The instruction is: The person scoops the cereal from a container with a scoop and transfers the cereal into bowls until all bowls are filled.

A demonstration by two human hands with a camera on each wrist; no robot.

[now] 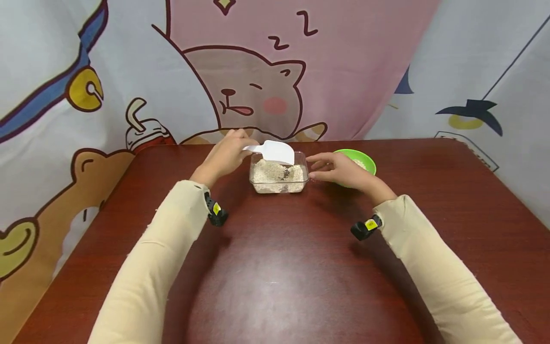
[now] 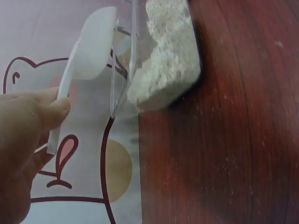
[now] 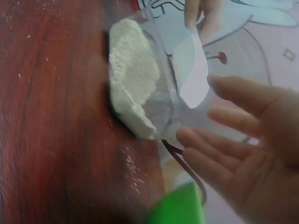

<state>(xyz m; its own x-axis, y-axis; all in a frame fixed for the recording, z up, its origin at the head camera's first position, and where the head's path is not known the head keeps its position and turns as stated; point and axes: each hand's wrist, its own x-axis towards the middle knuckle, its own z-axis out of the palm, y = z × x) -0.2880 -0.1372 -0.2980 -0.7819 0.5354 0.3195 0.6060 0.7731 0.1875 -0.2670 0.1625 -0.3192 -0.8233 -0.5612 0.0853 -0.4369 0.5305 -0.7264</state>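
My left hand (image 1: 229, 152) pinches the handle of a white scoop (image 1: 278, 152), held tilted above a clear plastic box (image 1: 279, 183). In the left wrist view the thumb and fingers close on the handle, and the scoop (image 2: 96, 44) shows its blade. Pale grain flakes (image 1: 263, 173) fill much of the box, with a hollow dug into them. My right hand (image 1: 337, 168) hovers by the box's right side with its fingers spread and relaxed, holding nothing. Behind that hand, partly hidden, stands a green bowl (image 1: 370, 166) with some pale flakes in it.
Everything stands near the far edge of a reddish-brown wooden table (image 1: 275, 267). A cartoon-printed curtain (image 1: 352, 57) hangs right behind that edge and along the sides. Small pale crumbs (image 3: 133, 172) lie on the wood by the box.
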